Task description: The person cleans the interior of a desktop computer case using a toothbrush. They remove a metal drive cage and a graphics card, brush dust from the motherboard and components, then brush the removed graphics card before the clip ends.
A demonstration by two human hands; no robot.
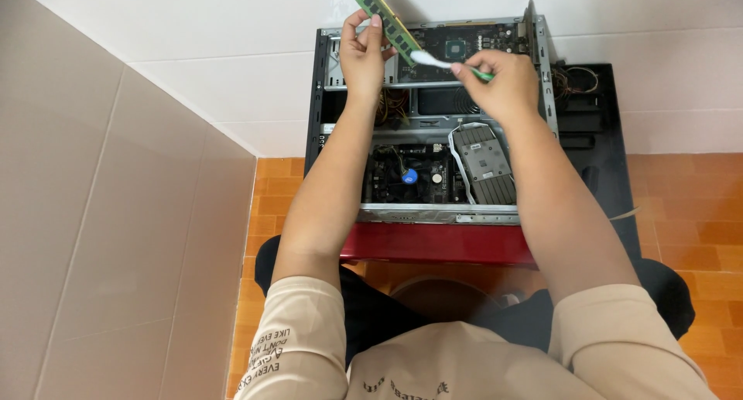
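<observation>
Here, seen from the head camera, the left hand [362, 56] pinches a green memory module [387, 22] by its lower end, holding it tilted above the open computer case [433, 121]. The right hand [501, 83] has its fingers clenched around a toothbrush [437, 62], whose white head touches the module's lower edge. Inside the case lie a motherboard [414, 176] and a grey graphics card [484, 164], all resting on an orange tiled floor [689, 214].
</observation>
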